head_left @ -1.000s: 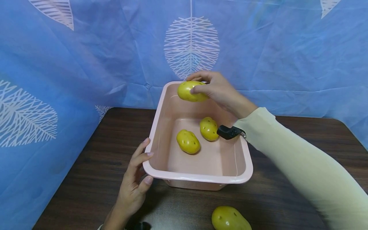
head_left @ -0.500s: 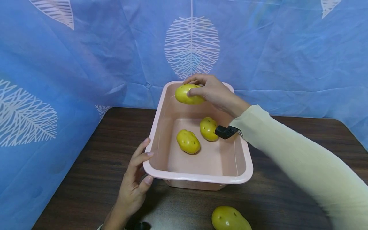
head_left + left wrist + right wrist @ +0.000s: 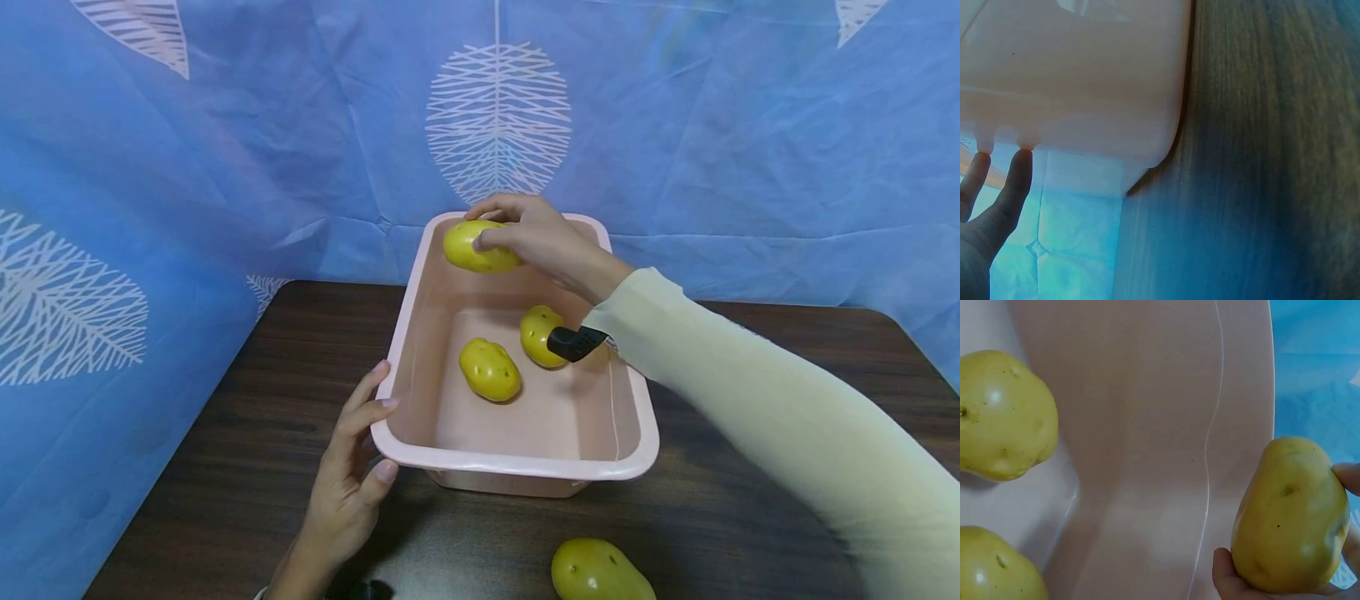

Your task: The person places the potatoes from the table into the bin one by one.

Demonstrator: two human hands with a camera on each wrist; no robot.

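Observation:
My right hand (image 3: 536,237) holds a yellow potato (image 3: 476,247) above the far end of a pink plastic basin (image 3: 516,467). In the right wrist view, thumb and fingers grip this potato (image 3: 1291,515) from its sides, and the basin's inner wall (image 3: 1147,425) lies beside it. On the basin floor sit two more potatoes, a left one (image 3: 490,370) and a right one (image 3: 542,335). My left hand (image 3: 345,483) rests at the near left corner with fingertips on the rim. Two of its fairly straight fingers (image 3: 1019,178) touch the outer wall (image 3: 1072,112) in the left wrist view.
A further potato (image 3: 600,571) lies on the dark wooden table (image 3: 232,433) in front of the basin, cut off by the frame edge. A blue cloth (image 3: 675,125) with white leaf prints hangs behind. A black strap end (image 3: 573,342) dangles from the right sleeve.
My right hand has moved left and slightly down over the basin with the potato in its grip. The left hand and the other potatoes have stayed put.

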